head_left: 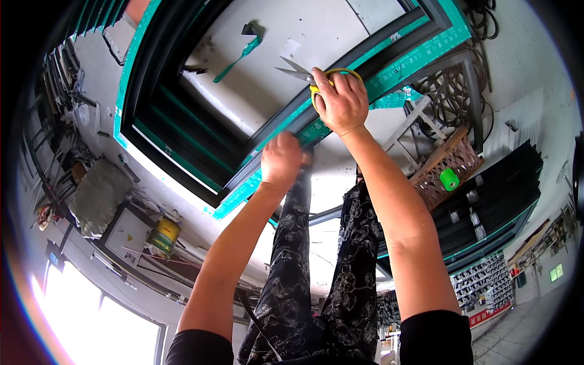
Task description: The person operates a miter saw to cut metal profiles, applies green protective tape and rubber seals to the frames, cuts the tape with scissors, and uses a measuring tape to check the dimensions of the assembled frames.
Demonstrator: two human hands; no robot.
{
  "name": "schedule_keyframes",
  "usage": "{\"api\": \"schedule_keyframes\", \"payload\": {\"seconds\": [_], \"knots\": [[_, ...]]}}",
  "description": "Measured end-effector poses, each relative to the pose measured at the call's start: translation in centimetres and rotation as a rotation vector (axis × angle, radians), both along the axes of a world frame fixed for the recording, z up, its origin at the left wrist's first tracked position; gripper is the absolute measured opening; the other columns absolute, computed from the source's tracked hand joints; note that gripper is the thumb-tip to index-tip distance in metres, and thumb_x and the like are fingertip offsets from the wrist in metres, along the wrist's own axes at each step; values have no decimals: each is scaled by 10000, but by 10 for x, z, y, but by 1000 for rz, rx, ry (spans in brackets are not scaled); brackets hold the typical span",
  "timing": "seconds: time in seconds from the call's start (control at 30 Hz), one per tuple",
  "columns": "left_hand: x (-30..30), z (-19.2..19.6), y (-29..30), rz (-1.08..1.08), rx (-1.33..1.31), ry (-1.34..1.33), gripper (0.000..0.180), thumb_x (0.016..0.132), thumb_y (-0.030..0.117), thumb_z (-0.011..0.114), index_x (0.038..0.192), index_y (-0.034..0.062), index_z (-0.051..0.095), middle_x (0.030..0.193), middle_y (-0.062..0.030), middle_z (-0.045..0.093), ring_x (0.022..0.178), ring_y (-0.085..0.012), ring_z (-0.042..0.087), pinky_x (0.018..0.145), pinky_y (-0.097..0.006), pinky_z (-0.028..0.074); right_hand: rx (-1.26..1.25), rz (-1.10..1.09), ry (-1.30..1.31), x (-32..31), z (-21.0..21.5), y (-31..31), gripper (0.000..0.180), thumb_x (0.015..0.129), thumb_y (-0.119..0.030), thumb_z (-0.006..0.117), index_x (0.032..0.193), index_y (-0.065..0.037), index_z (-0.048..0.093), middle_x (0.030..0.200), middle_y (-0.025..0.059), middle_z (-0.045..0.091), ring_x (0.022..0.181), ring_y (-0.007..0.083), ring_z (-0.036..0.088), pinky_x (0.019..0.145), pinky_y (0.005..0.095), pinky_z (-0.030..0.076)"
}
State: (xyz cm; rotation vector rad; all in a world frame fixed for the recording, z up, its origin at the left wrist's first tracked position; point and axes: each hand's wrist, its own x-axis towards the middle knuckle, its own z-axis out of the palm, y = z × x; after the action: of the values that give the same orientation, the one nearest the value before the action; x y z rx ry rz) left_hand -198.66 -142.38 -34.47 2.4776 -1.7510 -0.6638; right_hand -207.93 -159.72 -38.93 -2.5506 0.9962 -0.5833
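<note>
Scissors (308,78), blades parted, are grasped by the right hand (345,104) over the green-and-black frame (404,68); the left hand (281,160) curls there, its hold impossible to tell.

Yellow-handled scissors (301,75); black trousers (356,267), seemingly floral.

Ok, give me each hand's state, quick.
Left hand: closed, fingers curled, by the green-and-black frame; can't tell whether it grips anything.
Right hand: holding yellow-handled scissors, blades apart.
</note>
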Motion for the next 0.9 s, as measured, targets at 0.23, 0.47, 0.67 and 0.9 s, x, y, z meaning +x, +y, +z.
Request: {"api": "schedule_keyframes", "payload": {"seconds": [0.23,0.47,0.67,0.9], "knots": [[-8,13,-7,91,-122,30,176,658,28,624,829,37,582,927,-94,596,809,-327,577,698,-432,495,-5,-4,2,-3,-3,2,455,738,-203,685,1186,-177,613,854,25,529,832,222,538,790,386,457],[-17,25,-20,289,149,203,126,715,52,641,759,49,522,779,-149,576,740,-377,563,646,-464,457,-11,-2,11,-1,-3,1,459,741,-207,684,1193,-175,608,852,29,528,827,225,534,795,388,452],[-22,39,-1,545,-44,293,188,723,13,650,838,46,505,744,-101,524,651,-289,545,584,-379,466,-16,5,1,1,0,-2,431,747,-201,674,1174,-171,623,847,33,532,820,227,539,780,386,455],[-5,32,-16,184,182,75,368,646,300,799,828,79,568,798,-77,565,833,-266,587,732,-409,478,-10,0,19,-1,0,2,462,732,-207,687,1187,-179,616,849,30,528,833,225,539,794,380,455]]}}
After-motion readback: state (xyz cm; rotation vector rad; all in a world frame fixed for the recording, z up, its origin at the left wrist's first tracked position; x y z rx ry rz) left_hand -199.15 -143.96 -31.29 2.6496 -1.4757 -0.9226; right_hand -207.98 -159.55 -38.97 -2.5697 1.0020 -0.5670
